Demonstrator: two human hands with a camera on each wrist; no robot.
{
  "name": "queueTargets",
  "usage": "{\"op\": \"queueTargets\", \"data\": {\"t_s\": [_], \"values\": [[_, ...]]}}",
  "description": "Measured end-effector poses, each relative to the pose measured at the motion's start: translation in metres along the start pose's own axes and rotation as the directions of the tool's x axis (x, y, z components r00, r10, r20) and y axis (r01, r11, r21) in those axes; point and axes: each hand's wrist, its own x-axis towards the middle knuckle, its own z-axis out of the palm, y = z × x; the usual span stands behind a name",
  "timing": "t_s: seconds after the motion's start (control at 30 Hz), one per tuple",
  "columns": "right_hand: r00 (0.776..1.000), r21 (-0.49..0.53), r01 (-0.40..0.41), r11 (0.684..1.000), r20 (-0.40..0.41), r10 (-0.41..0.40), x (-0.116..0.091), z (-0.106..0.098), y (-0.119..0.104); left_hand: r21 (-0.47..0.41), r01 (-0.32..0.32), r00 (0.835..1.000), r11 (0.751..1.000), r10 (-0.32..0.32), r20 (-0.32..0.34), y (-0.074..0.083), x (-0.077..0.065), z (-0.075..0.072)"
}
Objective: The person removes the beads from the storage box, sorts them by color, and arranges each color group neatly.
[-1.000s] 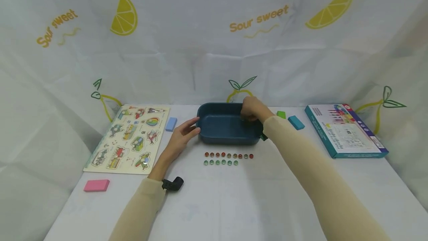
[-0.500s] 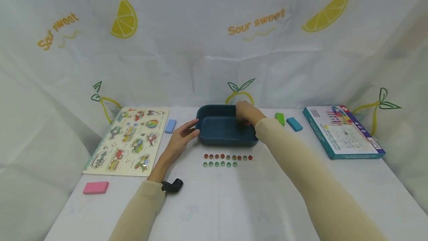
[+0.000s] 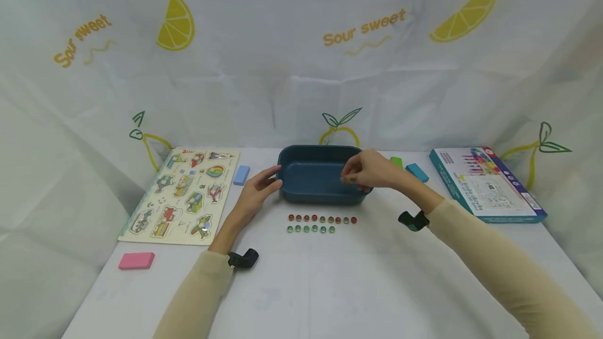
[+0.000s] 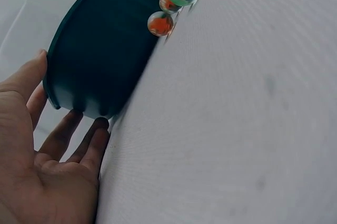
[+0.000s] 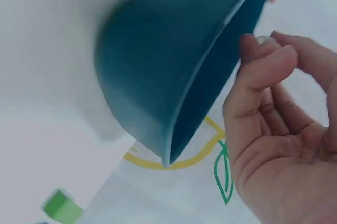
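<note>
On the left, a flat picture board (image 3: 181, 198) lies on the white desk (image 3: 301, 286). The left hand (image 3: 252, 195) is open, loose fingers touching the end of a smooth, dark blue tray (image 3: 320, 198) with round corners. Two rows of shiny round marbles (image 3: 322, 219) sit just in front of it. The right hand (image 3: 374, 169) pinches a small clear thing (image 5: 263, 39) at the tray's right side – maybe a marble, so the step seems to be moving just one. The next move likely calls for a snug pinch – round, slick things roll.
</note>
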Motion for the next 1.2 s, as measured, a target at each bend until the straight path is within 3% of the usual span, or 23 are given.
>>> {"op": "queueTargets", "data": {"t_s": [0.17,0.33,0.63,0.87,1.03,1.2], "values": [[1.0,0.117,0.02,0.993,-0.014,-0.018,-0.045,0.015,0.008,0.01,-0.003,1.0,1.0,0.003,0.002,0.001,0.0,-0.001],[0.999,0.095,0.036,0.995,-0.022,-0.034,-0.068,0.035,0.027,0.007,-0.003,1.0,1.0,0.003,0.002,0.0,0.0,-0.001],[0.997,-0.05,0.06,0.997,-0.048,-0.062,-0.063,0.059,0.054,0.003,0.002,1.0,1.0,-0.002,-0.001,-0.002,0.0,-0.002],[0.996,-0.07,0.087,0.994,-0.024,-0.089,-0.059,0.064,0.06,-0.001,-0.003,1.0,1.0,0.003,0.007,-0.004,0.0,-0.001],[0.995,-0.067,0.097,0.993,-0.008,-0.097,-0.062,0.058,0.056,-0.001,-0.008,1.0,1.0,0.008,0.007,-0.002,0.0,0.0],[0.997,-0.028,0.073,0.997,0.005,-0.073,-0.064,0.034,0.04,0.0,-0.008,1.0,1.0,0.008,0.005,0.001,-0.001,0.0]]}}
